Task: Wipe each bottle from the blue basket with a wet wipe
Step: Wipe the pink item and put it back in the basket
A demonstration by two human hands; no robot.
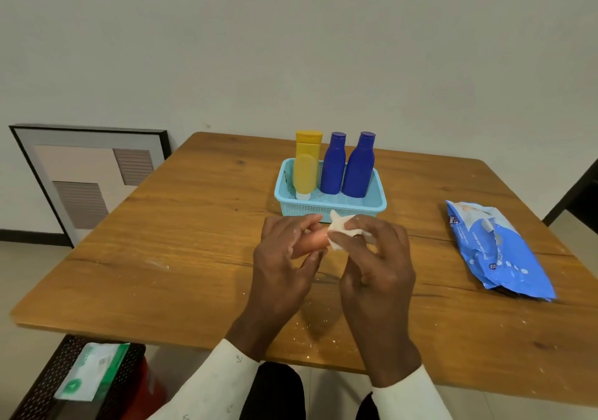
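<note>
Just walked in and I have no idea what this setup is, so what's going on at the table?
A person is wiping a small orange bottle. The left hand holds it while the right hand pinches a wet wipe against its end. Behind the hands, a blue basket holds a yellow bottle and two blue bottles, all upright. A blue wipes pack lies on the wooden table to the right.

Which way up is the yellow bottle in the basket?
Upside down: the yellow bottle stands in the blue basket with its white cap on the floor.
</note>
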